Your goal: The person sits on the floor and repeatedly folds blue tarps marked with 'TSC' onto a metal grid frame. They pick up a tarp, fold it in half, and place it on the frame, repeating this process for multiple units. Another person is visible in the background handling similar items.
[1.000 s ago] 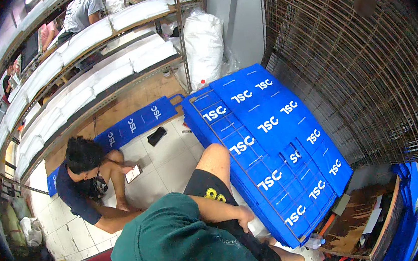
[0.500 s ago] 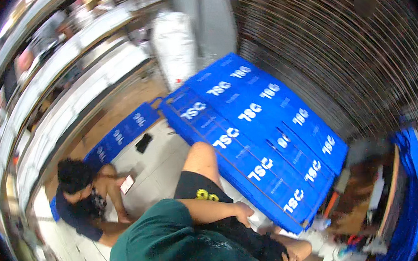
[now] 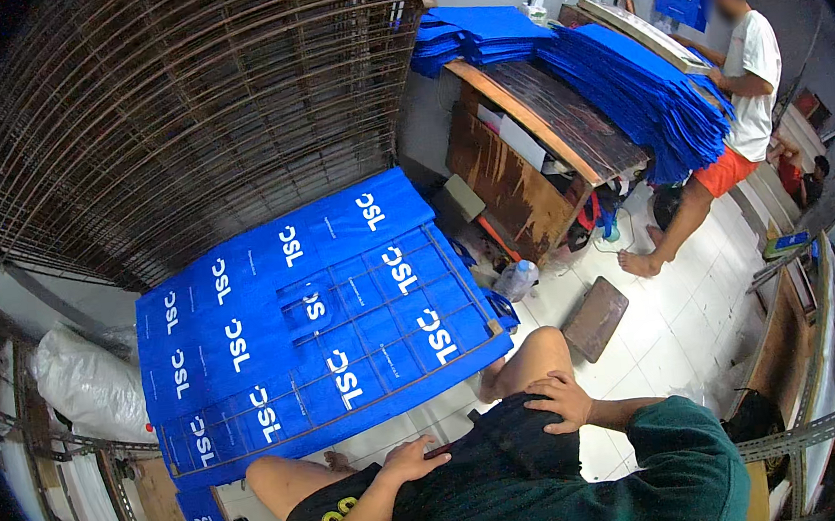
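Note:
My left hand (image 3: 412, 459) lies over my left thigh with its fingers curled together. A small dark reddish edge shows at its fingertips, too little to name. On my bent right knee rests my right hand (image 3: 560, 401), open, its fingers spread over the skin and the hem of my black shorts (image 3: 515, 442). In front of my legs a wide stack of blue printed fabric sheets (image 3: 262, 316) stands low, with a thin metal wire rack (image 3: 362, 308) lying over its near part. Neither hand touches the stack.
Tall stacked wire racks (image 3: 202, 110) stand behind the blue sheets. At the far right a person (image 3: 752, 57) works at a wooden table (image 3: 564, 116) piled with blue bags (image 3: 621, 80). A brown box (image 3: 596, 319) and a plastic bottle (image 3: 516, 279) stand on the floor, a white sack (image 3: 92, 377) at left.
The view has swung right, bringing the table and the standing person in; the seated person with a phone is out of view. My right hand now lies on my knee.

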The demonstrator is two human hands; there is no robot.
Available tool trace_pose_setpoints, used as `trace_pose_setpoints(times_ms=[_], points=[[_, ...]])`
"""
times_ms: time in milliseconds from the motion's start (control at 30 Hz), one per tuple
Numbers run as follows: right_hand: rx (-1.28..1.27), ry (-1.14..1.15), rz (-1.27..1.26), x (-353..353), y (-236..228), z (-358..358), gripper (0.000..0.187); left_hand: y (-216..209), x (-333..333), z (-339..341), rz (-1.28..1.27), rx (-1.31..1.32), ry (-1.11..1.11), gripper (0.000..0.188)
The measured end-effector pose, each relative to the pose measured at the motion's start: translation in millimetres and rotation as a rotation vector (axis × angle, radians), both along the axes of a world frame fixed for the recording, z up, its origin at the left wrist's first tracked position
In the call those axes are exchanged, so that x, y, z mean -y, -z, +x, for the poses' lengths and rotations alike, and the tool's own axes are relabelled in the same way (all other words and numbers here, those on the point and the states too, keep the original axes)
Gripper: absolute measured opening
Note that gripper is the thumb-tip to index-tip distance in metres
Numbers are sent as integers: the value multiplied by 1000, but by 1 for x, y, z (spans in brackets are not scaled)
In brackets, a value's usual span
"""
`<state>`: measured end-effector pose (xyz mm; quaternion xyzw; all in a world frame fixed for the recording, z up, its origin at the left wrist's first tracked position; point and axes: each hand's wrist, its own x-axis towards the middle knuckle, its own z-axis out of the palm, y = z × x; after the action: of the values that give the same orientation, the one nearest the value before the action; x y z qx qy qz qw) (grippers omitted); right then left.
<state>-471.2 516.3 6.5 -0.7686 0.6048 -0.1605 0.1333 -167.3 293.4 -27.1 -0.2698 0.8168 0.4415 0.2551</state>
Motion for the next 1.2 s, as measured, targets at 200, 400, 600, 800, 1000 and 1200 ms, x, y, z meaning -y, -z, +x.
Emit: trace_pose_setpoints(times_ms=[200, 400, 600, 800, 1000, 1200], points=[[14, -18, -18, 4, -1, 2, 61, 11, -2, 8, -9, -43, -8, 72], [17, -28, 21, 6, 5, -2, 61, 16, 3, 7, -21, -45, -37, 72], [15, -31, -4, 9, 7, 0, 61, 28, -4, 13, -15, -62, -58, 68], [14, -7, -9, 7, 0, 7, 60, 4, -1, 12, -20, -63, -6, 65], [5, -25, -12, 10, 4, 6, 60, 4, -3, 15, -37, -99, -53, 63], [8, -7, -2, 14, 2, 6, 60, 9, -4, 14, -62, -102, -80, 61]])
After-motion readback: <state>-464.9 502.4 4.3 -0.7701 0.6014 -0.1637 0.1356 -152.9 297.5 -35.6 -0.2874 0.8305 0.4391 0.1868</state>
